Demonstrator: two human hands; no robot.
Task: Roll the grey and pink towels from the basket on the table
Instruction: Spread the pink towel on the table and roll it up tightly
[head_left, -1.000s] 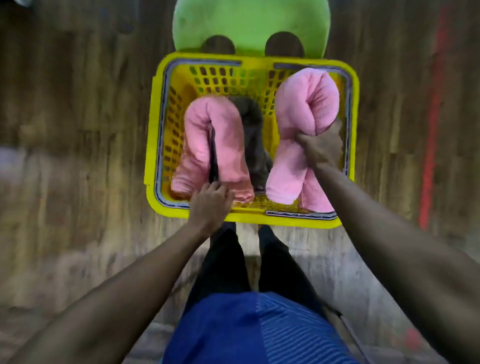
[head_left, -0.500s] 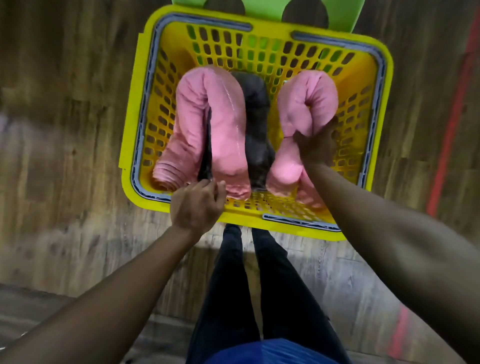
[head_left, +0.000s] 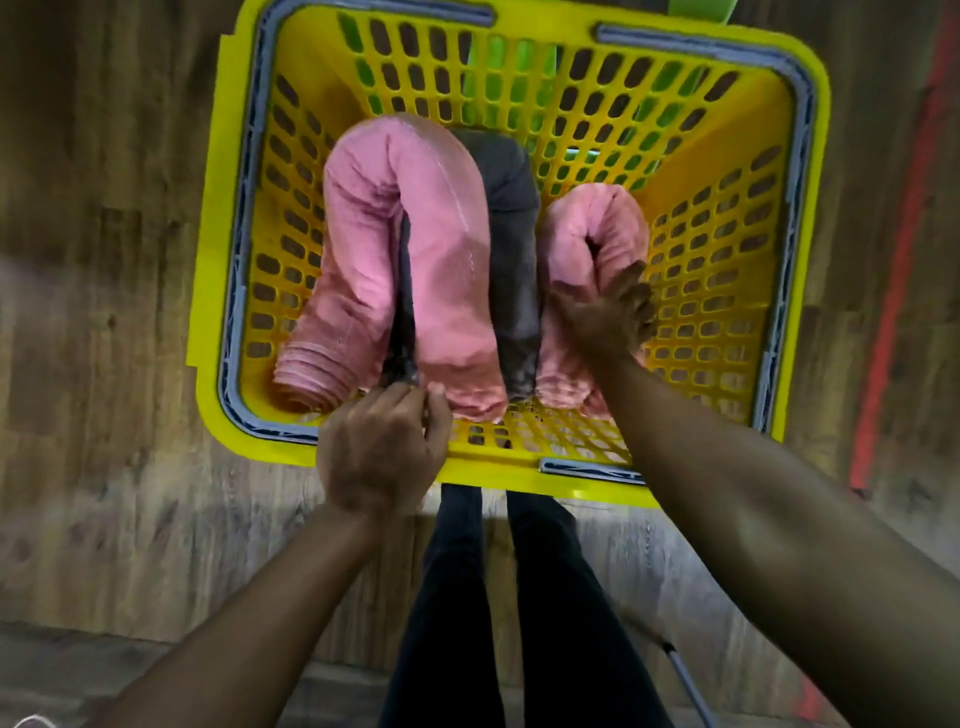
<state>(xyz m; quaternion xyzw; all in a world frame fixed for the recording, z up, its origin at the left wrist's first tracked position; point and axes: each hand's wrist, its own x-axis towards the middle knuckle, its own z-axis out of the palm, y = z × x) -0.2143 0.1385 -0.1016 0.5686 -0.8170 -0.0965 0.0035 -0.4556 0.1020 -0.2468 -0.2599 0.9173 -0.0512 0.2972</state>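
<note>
Hands of a person reach down into a bright yellow perforated plastic basket (head_left: 205, 312) with grey-blue handles (head_left: 691, 47) folded along its rim. It stands on a brown wood-grain surface (head_left: 104, 312). Three rolled towels lie side by side inside the basket. On the left is a larger pink towel roll (head_left: 415, 234) of thick terry cloth, bent into an upside-down U. Both of its ends point toward the person, and spiral layers show at the left end. A strip of dark cloth (head_left: 402, 322) shows in the gap between its two arms. Just to its right, touching it, a dark grey towel (head_left: 511, 208) runs from the far side toward the near side. Right of that, and touching it, is a smaller pink towel roll (head_left: 582, 228), also bent double. The right hand (head_left: 608, 312) grips this smaller roll just below its bend, thumb on one side and curled fingers on the other. The left hand (head_left: 382, 447) is over the basket's near rim. Its fingers are curled tight, with the tips at the near end of the larger pink roll and the dark strip; whether they pinch any cloth cannot be told. Both forearms are bare. Below the basket are the person's legs in dark trousers (head_left: 550, 597). A green object (head_left: 696, 8) shows behind the far wall, and a red stripe (head_left: 893, 312) runs along the surface at the right.
</note>
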